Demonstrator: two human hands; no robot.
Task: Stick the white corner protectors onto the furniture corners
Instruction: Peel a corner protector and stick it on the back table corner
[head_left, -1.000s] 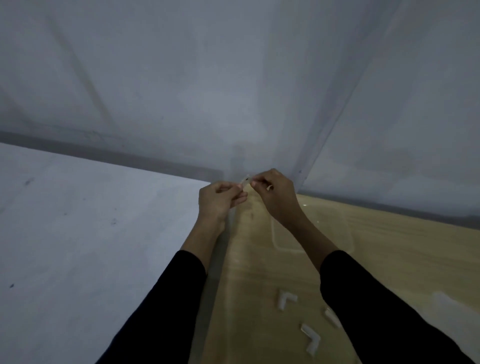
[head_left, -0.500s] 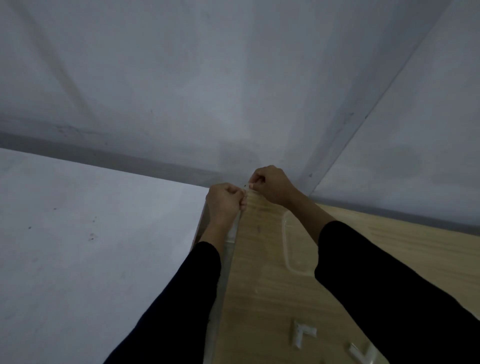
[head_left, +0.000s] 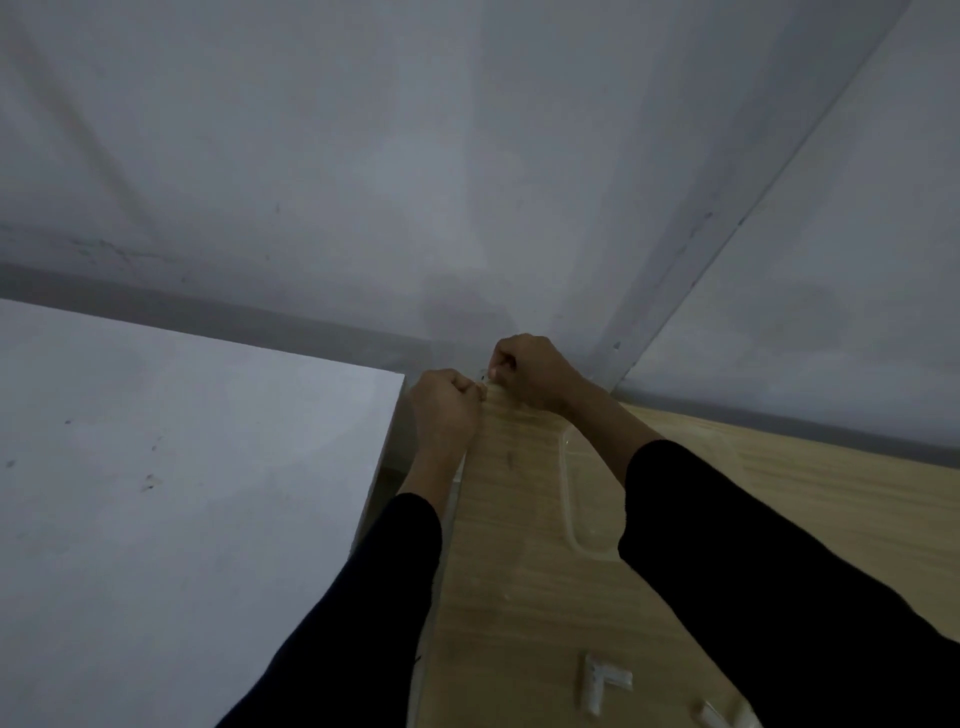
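Note:
Both hands meet at the far left corner of the light wooden table (head_left: 524, 597). My left hand (head_left: 445, 410) is curled on the corner's left side and my right hand (head_left: 530, 371) on its far side. Between the fingertips a small white corner protector (head_left: 487, 383) shows only as a sliver pressed against the corner; most of it is hidden by the fingers. A loose L-shaped white protector (head_left: 602, 682) lies on the table near me, and part of another protector (head_left: 724, 716) shows at the bottom edge.
A clear plastic container (head_left: 571, 499) lies on the table under my right forearm. A white surface (head_left: 182, 493) stands to the left across a narrow gap. Grey walls close in behind and to the right.
The hands went from holding the protector just above the corner to pressing it down on the corner. The view moved closer to the corner.

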